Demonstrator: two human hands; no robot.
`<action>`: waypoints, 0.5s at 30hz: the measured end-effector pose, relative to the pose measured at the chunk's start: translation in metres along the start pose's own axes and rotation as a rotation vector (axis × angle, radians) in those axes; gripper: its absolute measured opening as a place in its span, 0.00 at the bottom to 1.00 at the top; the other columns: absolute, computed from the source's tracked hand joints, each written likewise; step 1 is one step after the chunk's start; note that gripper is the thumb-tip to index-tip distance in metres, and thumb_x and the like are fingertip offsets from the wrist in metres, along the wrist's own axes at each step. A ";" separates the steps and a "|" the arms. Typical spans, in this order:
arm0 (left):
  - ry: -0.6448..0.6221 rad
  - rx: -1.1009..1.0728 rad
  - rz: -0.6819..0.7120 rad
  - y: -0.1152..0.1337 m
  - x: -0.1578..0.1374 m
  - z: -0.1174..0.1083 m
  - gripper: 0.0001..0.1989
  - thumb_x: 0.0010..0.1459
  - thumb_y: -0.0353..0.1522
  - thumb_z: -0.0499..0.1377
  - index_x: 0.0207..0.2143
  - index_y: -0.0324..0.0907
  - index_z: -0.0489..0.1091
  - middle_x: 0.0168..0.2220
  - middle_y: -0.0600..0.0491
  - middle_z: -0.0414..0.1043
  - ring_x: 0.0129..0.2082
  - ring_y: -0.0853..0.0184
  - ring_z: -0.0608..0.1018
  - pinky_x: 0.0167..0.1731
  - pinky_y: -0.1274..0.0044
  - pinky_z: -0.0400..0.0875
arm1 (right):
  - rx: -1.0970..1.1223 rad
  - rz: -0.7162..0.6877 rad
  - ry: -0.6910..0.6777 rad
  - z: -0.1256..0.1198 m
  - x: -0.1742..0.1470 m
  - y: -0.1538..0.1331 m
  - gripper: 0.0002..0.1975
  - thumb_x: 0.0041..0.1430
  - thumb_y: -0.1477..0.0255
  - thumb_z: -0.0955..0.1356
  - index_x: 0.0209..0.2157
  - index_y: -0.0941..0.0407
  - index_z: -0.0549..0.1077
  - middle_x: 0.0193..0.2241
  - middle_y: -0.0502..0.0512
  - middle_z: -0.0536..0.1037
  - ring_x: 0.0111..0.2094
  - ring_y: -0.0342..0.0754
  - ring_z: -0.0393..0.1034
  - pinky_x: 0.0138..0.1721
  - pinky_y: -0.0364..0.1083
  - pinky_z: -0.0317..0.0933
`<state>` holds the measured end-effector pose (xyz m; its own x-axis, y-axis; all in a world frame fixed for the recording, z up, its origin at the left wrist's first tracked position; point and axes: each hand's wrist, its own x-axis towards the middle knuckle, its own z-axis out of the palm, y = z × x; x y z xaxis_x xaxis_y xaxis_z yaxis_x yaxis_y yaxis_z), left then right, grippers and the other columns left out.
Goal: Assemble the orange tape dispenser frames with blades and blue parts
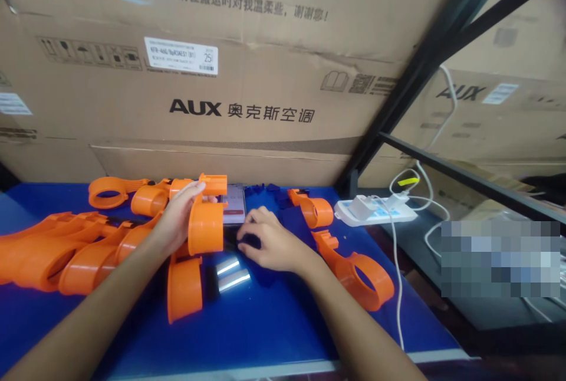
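My left hand [180, 216] is wrapped round an orange plastic ring-shaped part [206, 227], holding it upright above the blue tabletop [274, 328]. My right hand [276, 242] is low over the table, just right of that part. Its thumb and forefinger are pinched near a small dark item, too dim to make out. Beneath the held part stands another orange ring piece [184, 289]. Several more orange parts [88, 257] lie in a row beside my left forearm. To the right of my right hand are two orange parts, one near [365, 283] and one farther back [316, 210].
A lit phone [234, 204] lies behind my hands, near small dark blue pieces [272, 188]. Two shiny strips [233, 275] show on the table. A white power strip [375, 210] with cables sits at the right edge. Large cardboard boxes [243, 45] and a black metal frame [415, 74] stand behind.
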<state>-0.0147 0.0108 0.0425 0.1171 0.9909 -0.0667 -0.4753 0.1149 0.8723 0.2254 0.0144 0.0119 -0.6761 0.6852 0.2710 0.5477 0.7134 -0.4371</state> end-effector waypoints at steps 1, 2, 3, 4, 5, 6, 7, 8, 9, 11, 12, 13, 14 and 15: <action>-0.005 -0.023 -0.020 0.000 -0.001 0.001 0.15 0.57 0.43 0.67 0.35 0.41 0.72 0.29 0.54 0.76 0.24 0.67 0.77 0.26 0.76 0.71 | -0.013 -0.028 -0.044 0.002 -0.001 -0.002 0.06 0.62 0.69 0.74 0.41 0.54 0.81 0.43 0.58 0.72 0.46 0.55 0.63 0.51 0.54 0.58; -0.007 -0.037 -0.031 -0.001 -0.002 0.002 0.15 0.58 0.44 0.66 0.35 0.41 0.72 0.29 0.53 0.76 0.24 0.67 0.77 0.26 0.76 0.71 | -0.022 -0.051 -0.078 0.003 -0.002 -0.004 0.07 0.61 0.68 0.75 0.41 0.53 0.82 0.44 0.58 0.71 0.47 0.55 0.63 0.52 0.54 0.58; -0.003 -0.046 -0.034 -0.001 -0.003 0.003 0.15 0.58 0.44 0.66 0.35 0.41 0.72 0.29 0.52 0.77 0.23 0.67 0.77 0.25 0.75 0.72 | -0.030 -0.067 -0.103 0.005 -0.003 -0.006 0.08 0.60 0.67 0.75 0.41 0.53 0.82 0.44 0.58 0.70 0.48 0.56 0.62 0.52 0.54 0.57; 0.008 -0.053 -0.031 -0.002 -0.004 0.005 0.15 0.58 0.43 0.65 0.35 0.40 0.73 0.29 0.52 0.77 0.23 0.67 0.78 0.25 0.75 0.72 | -0.037 -0.077 -0.120 0.007 -0.003 -0.008 0.09 0.60 0.66 0.75 0.41 0.53 0.82 0.44 0.58 0.69 0.48 0.56 0.61 0.52 0.55 0.57; 0.018 -0.061 -0.033 -0.002 -0.005 0.006 0.15 0.59 0.43 0.65 0.35 0.40 0.73 0.28 0.51 0.77 0.22 0.67 0.78 0.25 0.75 0.72 | -0.044 -0.084 -0.133 0.008 -0.004 -0.010 0.09 0.60 0.65 0.76 0.41 0.52 0.82 0.44 0.58 0.69 0.48 0.56 0.61 0.51 0.55 0.57; 0.030 -0.071 -0.040 -0.002 -0.006 0.008 0.14 0.59 0.43 0.65 0.35 0.40 0.73 0.28 0.51 0.77 0.22 0.67 0.78 0.25 0.75 0.73 | -0.050 -0.088 -0.144 0.009 -0.004 -0.011 0.10 0.59 0.64 0.76 0.41 0.52 0.83 0.44 0.58 0.68 0.48 0.56 0.60 0.51 0.55 0.56; 0.042 -0.082 -0.049 -0.003 -0.007 0.010 0.14 0.59 0.42 0.65 0.35 0.40 0.73 0.27 0.52 0.77 0.21 0.67 0.77 0.25 0.75 0.73 | -0.056 -0.092 -0.154 0.010 -0.004 -0.012 0.11 0.59 0.64 0.76 0.42 0.52 0.83 0.44 0.58 0.68 0.48 0.56 0.60 0.51 0.55 0.56; 0.053 -0.092 -0.058 -0.003 -0.008 0.011 0.14 0.59 0.42 0.65 0.35 0.39 0.72 0.27 0.52 0.77 0.21 0.67 0.77 0.25 0.74 0.74 | -0.061 -0.094 -0.162 0.011 -0.004 -0.012 0.11 0.58 0.64 0.77 0.42 0.52 0.83 0.44 0.58 0.68 0.48 0.56 0.60 0.50 0.54 0.56; 0.059 -0.100 -0.066 -0.003 -0.008 0.012 0.13 0.60 0.41 0.65 0.35 0.39 0.72 0.26 0.52 0.77 0.21 0.67 0.77 0.26 0.74 0.74 | -0.067 -0.099 -0.168 0.011 -0.004 -0.012 0.11 0.59 0.64 0.76 0.42 0.52 0.83 0.44 0.58 0.68 0.48 0.56 0.60 0.50 0.54 0.55; 0.066 -0.103 -0.067 -0.003 -0.008 0.013 0.13 0.60 0.41 0.65 0.35 0.40 0.72 0.26 0.52 0.77 0.22 0.66 0.78 0.26 0.74 0.74 | -0.075 -0.114 -0.173 0.014 -0.003 -0.012 0.08 0.61 0.66 0.75 0.41 0.52 0.83 0.43 0.58 0.68 0.47 0.56 0.60 0.49 0.54 0.55; 0.066 -0.102 -0.064 -0.003 -0.008 0.013 0.13 0.59 0.41 0.65 0.36 0.40 0.73 0.27 0.52 0.78 0.22 0.66 0.78 0.25 0.75 0.74 | -0.078 -0.125 -0.170 0.015 -0.003 -0.012 0.07 0.63 0.66 0.74 0.41 0.52 0.83 0.43 0.58 0.69 0.47 0.56 0.60 0.48 0.54 0.55; 0.061 -0.103 -0.063 -0.004 -0.008 0.012 0.13 0.59 0.40 0.65 0.36 0.40 0.73 0.28 0.51 0.78 0.23 0.66 0.79 0.25 0.75 0.74 | -0.081 -0.138 -0.165 0.017 -0.003 -0.012 0.07 0.64 0.67 0.72 0.40 0.53 0.83 0.42 0.58 0.69 0.47 0.56 0.60 0.48 0.53 0.55; 0.050 -0.106 -0.064 -0.004 -0.008 0.011 0.13 0.58 0.41 0.66 0.36 0.40 0.73 0.28 0.51 0.79 0.23 0.66 0.79 0.25 0.75 0.74 | -0.084 -0.149 -0.157 0.018 -0.003 -0.012 0.07 0.65 0.69 0.71 0.39 0.53 0.83 0.41 0.58 0.69 0.47 0.55 0.60 0.48 0.53 0.56; 0.036 -0.110 -0.067 -0.005 -0.008 0.009 0.13 0.58 0.41 0.66 0.36 0.40 0.73 0.28 0.51 0.79 0.23 0.66 0.79 0.25 0.75 0.74 | -0.086 -0.157 -0.148 0.020 -0.003 -0.012 0.07 0.66 0.70 0.70 0.38 0.54 0.82 0.41 0.58 0.70 0.46 0.55 0.61 0.47 0.52 0.56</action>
<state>-0.0052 0.0019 0.0433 0.1214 0.9824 -0.1417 -0.5607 0.1856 0.8070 0.2106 0.0008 -0.0006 -0.8180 0.5399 0.1983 0.4657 0.8241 -0.3226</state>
